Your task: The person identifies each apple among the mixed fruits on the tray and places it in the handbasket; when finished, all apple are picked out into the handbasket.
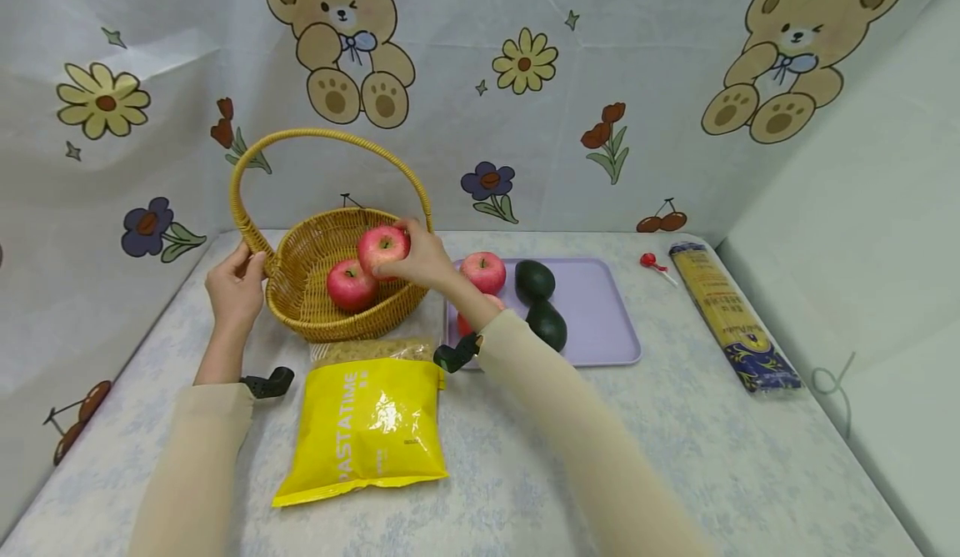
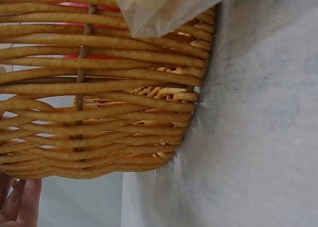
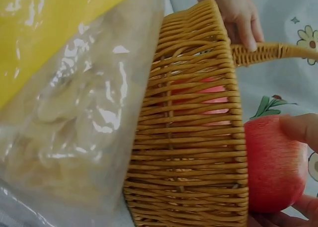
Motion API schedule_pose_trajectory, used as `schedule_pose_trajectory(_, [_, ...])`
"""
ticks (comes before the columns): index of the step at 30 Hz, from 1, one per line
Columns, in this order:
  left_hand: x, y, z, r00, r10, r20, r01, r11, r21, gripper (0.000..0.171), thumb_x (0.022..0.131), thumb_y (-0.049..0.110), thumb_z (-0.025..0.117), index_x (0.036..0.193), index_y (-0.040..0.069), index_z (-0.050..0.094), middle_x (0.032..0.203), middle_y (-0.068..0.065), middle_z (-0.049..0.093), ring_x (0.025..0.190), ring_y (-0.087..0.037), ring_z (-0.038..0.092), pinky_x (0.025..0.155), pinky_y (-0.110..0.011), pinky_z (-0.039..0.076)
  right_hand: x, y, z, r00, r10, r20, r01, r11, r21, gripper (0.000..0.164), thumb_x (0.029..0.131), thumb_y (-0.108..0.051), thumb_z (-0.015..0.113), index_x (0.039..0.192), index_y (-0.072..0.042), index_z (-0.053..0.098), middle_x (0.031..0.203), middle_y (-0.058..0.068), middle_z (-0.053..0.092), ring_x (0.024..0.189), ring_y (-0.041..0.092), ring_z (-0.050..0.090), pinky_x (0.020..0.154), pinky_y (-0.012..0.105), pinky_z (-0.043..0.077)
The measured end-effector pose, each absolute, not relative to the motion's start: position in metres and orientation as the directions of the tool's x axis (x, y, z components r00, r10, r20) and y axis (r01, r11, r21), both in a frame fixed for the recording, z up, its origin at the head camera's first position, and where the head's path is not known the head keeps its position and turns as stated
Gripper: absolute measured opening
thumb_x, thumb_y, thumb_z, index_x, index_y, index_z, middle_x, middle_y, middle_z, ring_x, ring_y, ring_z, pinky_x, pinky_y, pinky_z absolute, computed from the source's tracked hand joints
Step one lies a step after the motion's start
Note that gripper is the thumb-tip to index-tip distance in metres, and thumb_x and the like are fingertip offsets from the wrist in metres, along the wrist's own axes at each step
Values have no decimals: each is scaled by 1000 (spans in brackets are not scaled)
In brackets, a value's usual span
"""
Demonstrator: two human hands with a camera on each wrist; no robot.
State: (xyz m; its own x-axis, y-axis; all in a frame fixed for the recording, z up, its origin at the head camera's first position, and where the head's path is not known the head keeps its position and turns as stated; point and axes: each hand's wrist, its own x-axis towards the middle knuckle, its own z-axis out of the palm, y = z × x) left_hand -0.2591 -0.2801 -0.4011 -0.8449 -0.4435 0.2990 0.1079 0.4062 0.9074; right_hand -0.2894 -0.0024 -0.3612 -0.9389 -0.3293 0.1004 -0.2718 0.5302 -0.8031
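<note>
A wicker basket with a tall hoop handle stands at the left, and one red apple lies inside it. My left hand grips the basket at the foot of its handle, on the left side; in the right wrist view the thumb lies against that handle. With the fingers of my right hand I hold a second red apple at the basket's right rim, above the first one. The left wrist view shows the woven basket wall close up, with red showing through its gaps.
A yellow pasta bag lies in front of the basket, with its clear end nearest it. On the right, a lilac tray bears apples and avocados. Beyond it are a red lollipop and a long noodle packet.
</note>
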Motion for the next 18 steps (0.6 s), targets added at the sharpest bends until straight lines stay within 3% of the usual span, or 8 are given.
schedule_pose_trajectory(13, [-259, -281, -402, -852, -442, 282, 87, 411, 908, 39, 101, 21, 52, 140, 16, 53, 139, -12, 57, 92, 6, 57, 82, -9, 54, -293, -12, -368, -946, -309, 99, -281, 625, -728, 75, 75, -34, 79, 135, -9, 44, 117, 10, 64, 103, 24, 61, 86, 33, 56])
schedule_pose_trajectory(18, [-259, -280, -402, -850, -451, 273, 76, 407, 910, 39, 102, 20, 52, 140, 16, 54, 138, -13, 58, 92, 7, 56, 79, -6, 53, -293, -15, -369, -946, -317, 72, -281, 687, -670, 75, 73, -37, 80, 134, -9, 45, 117, 9, 64, 102, 24, 61, 87, 33, 56])
